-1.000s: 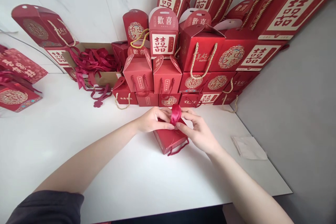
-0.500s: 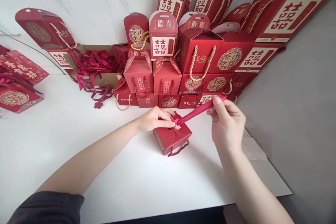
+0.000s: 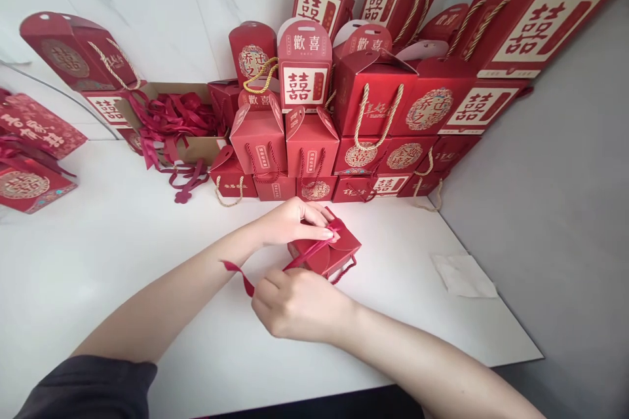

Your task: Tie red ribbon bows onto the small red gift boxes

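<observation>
A small red gift box (image 3: 339, 252) with a cord handle sits on the white table (image 3: 122, 255) in front of me. My left hand (image 3: 289, 221) rests on the box's top, fingers pinched on the red ribbon (image 3: 304, 255) where it crosses the lid. My right hand (image 3: 295, 304) is closed on the same ribbon nearer to me, pulling it taut toward the lower left. The ribbon's loose end (image 3: 238, 272) sticks out past my right hand, over my left forearm.
A tall stack of red gift boxes (image 3: 363, 105) fills the back against the wall. An open cardboard box of red ribbons (image 3: 171, 118) stands at the back left. More red boxes (image 3: 29, 170) lie at the far left. A white cloth (image 3: 464, 275) lies at the right.
My right hand has swung the ribbon from up at the right of the box down to the near left side. My left hand has stayed on the box top.
</observation>
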A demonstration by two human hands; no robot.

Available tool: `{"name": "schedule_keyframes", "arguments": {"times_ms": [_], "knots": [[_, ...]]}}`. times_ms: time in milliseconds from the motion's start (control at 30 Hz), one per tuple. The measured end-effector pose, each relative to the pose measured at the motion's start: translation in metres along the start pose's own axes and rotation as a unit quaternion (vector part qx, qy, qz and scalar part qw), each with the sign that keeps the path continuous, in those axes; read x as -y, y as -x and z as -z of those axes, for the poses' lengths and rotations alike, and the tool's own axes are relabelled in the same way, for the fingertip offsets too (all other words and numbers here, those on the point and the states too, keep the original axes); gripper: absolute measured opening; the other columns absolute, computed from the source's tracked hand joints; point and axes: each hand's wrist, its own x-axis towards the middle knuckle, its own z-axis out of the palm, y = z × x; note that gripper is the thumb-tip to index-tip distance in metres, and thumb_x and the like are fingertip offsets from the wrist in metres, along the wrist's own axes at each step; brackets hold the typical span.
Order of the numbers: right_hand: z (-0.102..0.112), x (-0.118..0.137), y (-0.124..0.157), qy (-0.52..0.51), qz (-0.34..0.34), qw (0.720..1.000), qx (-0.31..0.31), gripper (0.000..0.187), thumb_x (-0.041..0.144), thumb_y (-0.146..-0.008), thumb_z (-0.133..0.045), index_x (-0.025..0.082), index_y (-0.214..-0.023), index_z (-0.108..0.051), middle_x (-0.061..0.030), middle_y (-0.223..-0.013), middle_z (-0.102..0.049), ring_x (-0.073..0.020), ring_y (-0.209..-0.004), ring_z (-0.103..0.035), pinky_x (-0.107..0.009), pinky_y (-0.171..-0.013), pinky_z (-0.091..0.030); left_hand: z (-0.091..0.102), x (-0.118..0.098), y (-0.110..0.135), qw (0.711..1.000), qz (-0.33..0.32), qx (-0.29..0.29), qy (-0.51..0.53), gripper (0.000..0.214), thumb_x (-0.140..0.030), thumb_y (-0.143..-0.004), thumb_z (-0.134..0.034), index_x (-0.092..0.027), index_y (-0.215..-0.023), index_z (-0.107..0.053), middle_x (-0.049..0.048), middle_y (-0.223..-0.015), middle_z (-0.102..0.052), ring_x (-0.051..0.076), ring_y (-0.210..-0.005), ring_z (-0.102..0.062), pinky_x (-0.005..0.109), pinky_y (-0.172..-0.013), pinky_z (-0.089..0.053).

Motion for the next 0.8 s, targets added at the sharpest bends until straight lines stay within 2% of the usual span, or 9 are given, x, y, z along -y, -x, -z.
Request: {"name": "schedule_keyframes", "arguments": {"times_ms": [100, 133, 200, 267, 333, 433, 600, 733, 800], "knots": [[0.025, -0.016, 0.007, -0.134, -0.016, 0.99, -0.04, 0.022, 0.031, -0.098, -0.052, 0.016, -0.089, -0.065, -0.0054, -0.083, -0.064, -0.018, -0.08, -0.059, -0.033, -0.069, -0.05, -0.001, 0.002, -0.001, 1.0, -0.021, 0.012, -0.01, 0.015, -0.029, -0.082, -0.071, -0.017, -0.084, -0.08, 0.0102, -0.088, -0.075, 0.024, -0.111, -0.059, 0.038, -0.099, -0.045], [0.036, -0.024, 0.012, -0.184, -0.069, 0.978, -0.069, 0.025, 0.038, -0.098, -0.051, 0.017, -0.1, -0.065, -0.0065, -0.092, -0.065, -0.0188, -0.089, -0.059, -0.034, -0.081, -0.05, 0.0, 0.003, -0.001, 1.0, -0.025, 0.018, -0.002, 0.016, -0.029, -0.082, -0.071, -0.016, -0.08, -0.079, 0.0104, -0.088, -0.075, 0.024, -0.109, -0.06, 0.038, -0.096, -0.046], [0.053, -0.045, 0.026, -0.23, -0.214, 0.941, -0.126, 0.023, 0.036, -0.1, -0.047, 0.021, -0.104, -0.064, -0.0072, -0.099, -0.063, -0.019, -0.095, -0.058, -0.036, -0.089, -0.047, 0.001, 0.003, -0.001, 0.999, -0.029, 0.024, 0.018, 0.018, -0.03, -0.082, -0.071, -0.014, -0.077, -0.077, 0.0108, -0.092, -0.074, 0.024, -0.102, -0.063, 0.037, -0.091, -0.049], [0.06, -0.068, 0.042, -0.234, -0.351, 0.899, -0.119, 0.023, 0.037, -0.099, -0.047, 0.022, -0.097, -0.064, -0.0083, -0.104, -0.059, -0.0216, -0.104, -0.055, -0.039, -0.094, -0.044, 0.003, 0.002, 0.0, 0.999, -0.03, 0.028, 0.028, 0.019, -0.03, -0.083, -0.07, -0.013, -0.078, -0.077, 0.011, -0.095, -0.073, 0.023, -0.1, -0.065, 0.036, -0.092, -0.049], [0.057, -0.087, 0.055, -0.296, -0.4, 0.864, -0.08, 0.03, 0.042, -0.1, -0.044, 0.022, -0.089, -0.063, -0.0085, -0.111, -0.058, -0.0227, -0.114, -0.052, -0.042, -0.101, -0.041, 0.003, 0.0, 0.0, 0.999, -0.028, 0.036, 0.023, 0.016, -0.027, -0.084, -0.069, -0.014, -0.079, -0.077, 0.0107, -0.094, -0.074, 0.023, -0.106, -0.063, 0.037, -0.099, -0.046], [0.045, -0.103, 0.064, -0.407, -0.377, 0.831, -0.039, 0.031, 0.043, -0.1, -0.045, 0.022, -0.085, -0.061, -0.0077, -0.122, -0.058, -0.022, -0.127, -0.047, -0.042, -0.108, -0.036, 0.003, -0.003, 0.001, 0.999, -0.02, 0.045, 0.02, 0.015, -0.026, -0.085, -0.068, -0.015, -0.084, -0.078, 0.0104, -0.096, -0.074, 0.022, -0.108, -0.062, 0.036, -0.103, -0.044], [0.04, -0.105, 0.071, -0.474, -0.337, 0.812, -0.062, 0.019, 0.036, -0.087, -0.068, 0.02, -0.079, -0.062, -0.0077, -0.135, -0.052, -0.0226, -0.128, -0.05, -0.042, -0.111, -0.034, 0.003, -0.002, 0.0, 0.999, -0.012, 0.041, 0.014, 0.015, -0.028, -0.085, -0.068, -0.017, -0.087, -0.079, 0.0091, -0.105, -0.073, 0.021, -0.113, -0.062, 0.036, -0.105, -0.043], [0.044, -0.1, 0.078, -0.495, -0.339, 0.786, -0.153, 0.018, 0.027, -0.083, -0.074, 0.02, -0.075, -0.06, -0.004, -0.099, -0.067, -0.0172, -0.096, -0.064, -0.036, -0.09, -0.049, 0.005, 0.003, -0.001, 0.999, 0.005, 0.043, 0.004, 0.015, -0.031, -0.084, -0.069, -0.019, -0.083, -0.079, 0.0075, -0.092, -0.076, 0.022, -0.12, -0.058, 0.036, -0.109, -0.039], [0.047, -0.095, 0.079, -0.485, -0.321, 0.792, -0.185, 0.019, 0.023, -0.081, -0.076, 0.02, -0.073, -0.059, -0.0011, -0.081, -0.068, -0.0152, -0.079, -0.064, -0.033, -0.077, -0.052, 0.006, 0.006, -0.001, 0.999, 0.013, 0.034, 0.003, 0.014, -0.031, -0.083, -0.07, -0.02, -0.082, -0.079, 0.0071, -0.09, -0.076, 0.021, -0.124, -0.055, 0.035, -0.109, -0.039]]}}
